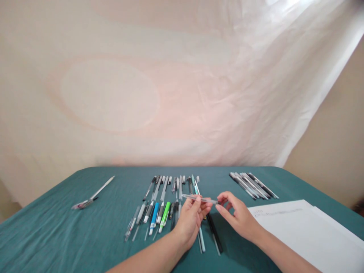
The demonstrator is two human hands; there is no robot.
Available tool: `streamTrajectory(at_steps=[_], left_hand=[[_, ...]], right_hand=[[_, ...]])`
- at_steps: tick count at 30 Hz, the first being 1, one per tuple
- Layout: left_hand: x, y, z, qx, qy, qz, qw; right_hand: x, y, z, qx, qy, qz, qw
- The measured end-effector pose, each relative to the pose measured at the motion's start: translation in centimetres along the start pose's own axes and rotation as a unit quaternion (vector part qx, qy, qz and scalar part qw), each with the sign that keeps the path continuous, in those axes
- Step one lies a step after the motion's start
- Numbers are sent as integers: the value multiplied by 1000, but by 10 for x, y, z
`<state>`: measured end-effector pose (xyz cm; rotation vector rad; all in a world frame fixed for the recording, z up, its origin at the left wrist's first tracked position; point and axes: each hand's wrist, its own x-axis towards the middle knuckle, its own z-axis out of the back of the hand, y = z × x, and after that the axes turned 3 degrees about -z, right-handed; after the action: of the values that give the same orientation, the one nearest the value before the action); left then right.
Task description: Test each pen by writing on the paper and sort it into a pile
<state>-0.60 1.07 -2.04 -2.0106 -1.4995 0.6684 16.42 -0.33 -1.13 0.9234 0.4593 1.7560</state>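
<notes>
A clear pen barrel [209, 200] lies nearly level between my two hands. My left hand [191, 218] grips it with thumb and fingers from below. At its right end, the thumb and forefinger of my right hand [234, 214] pinch the tip; the other fingers are curled. Beneath and beside my left hand are a pale blue pen [201, 239] and a black pen [214, 233]. Left of that hand lie a green marker [164, 217], a blue marker [154, 218] and several clear and dark pens, some partly hidden by the hand.
Behind the markers is a back row of clear pen parts and caps [165, 188]. Several pens [253, 185] lie grouped at the back right. White paper [307, 231] with faint writing is at the right. Thin pen parts [89, 200] lie at the left on the green cloth [51, 227].
</notes>
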Motion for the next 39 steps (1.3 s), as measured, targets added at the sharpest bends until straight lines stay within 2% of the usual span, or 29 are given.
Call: streamTrajectory(at_steps=[7, 12, 19, 26, 39], left_hand=[[0, 0, 1, 1, -10, 0, 1000], [-2, 0, 0, 9, 3, -2, 1000], [-2, 0, -1, 13, 3, 1, 1000], [-1, 0, -2, 7, -8, -5, 1000], [-1, 1, 0, 12, -4, -2, 1000]], right_hand=[[1, -3, 0, -19, 5, 6, 1000], [-1, -4, -1, -44, 10, 2, 999], [-2, 0, 0, 1, 37, -13, 999], [-2, 0, -1, -29, 28, 10, 999], [-3, -1, -3, -24, 40, 4, 999]])
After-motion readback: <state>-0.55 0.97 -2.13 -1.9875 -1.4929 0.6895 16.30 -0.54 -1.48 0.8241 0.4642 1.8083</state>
